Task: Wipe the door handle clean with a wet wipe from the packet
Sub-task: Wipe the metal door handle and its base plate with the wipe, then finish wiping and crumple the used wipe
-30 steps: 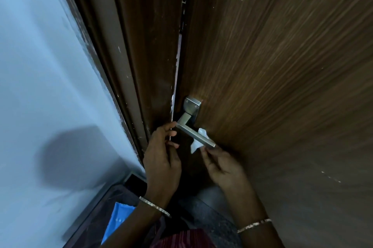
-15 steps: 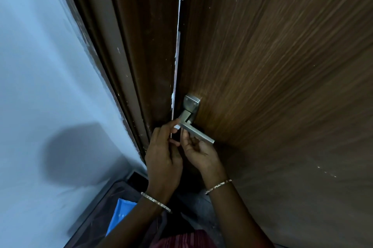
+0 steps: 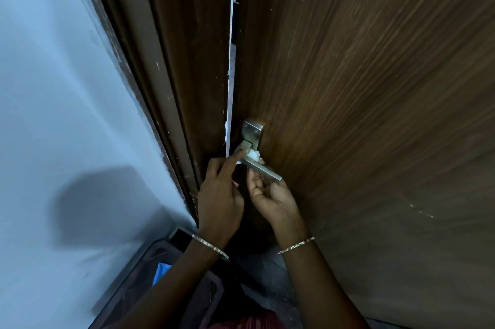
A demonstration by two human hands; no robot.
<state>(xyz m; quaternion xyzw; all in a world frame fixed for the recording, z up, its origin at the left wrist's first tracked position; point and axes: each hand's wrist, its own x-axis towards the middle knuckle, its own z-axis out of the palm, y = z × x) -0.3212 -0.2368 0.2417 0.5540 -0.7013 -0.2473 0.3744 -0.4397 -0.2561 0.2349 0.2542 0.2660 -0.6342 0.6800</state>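
Note:
A square silver lever door handle (image 3: 263, 171) sticks out from the dark wooden door (image 3: 361, 114) on a metal plate (image 3: 251, 132). A small white wet wipe (image 3: 254, 154) is bunched against the handle's neck, behind the lever. My right hand (image 3: 270, 197) reaches up under the lever, palm toward me, with its fingertips pinching the wipe. My left hand (image 3: 221, 194) is beside it, its forefinger stretched up and pressing on the neck of the handle next to the wipe. The blue packet (image 3: 160, 272) lies low down at the left, mostly hidden by my left forearm.
The door stands slightly ajar, with a bright narrow gap (image 3: 231, 103) between it and the brown door frame (image 3: 171, 87). A pale blue wall (image 3: 53, 114) fills the left. A dark tray or bin (image 3: 150, 275) sits on the floor below.
My right hand slid with the wipe from the lever's free end to its neck and pushed the wipe up behind it. My left forefinger now points up onto the neck.

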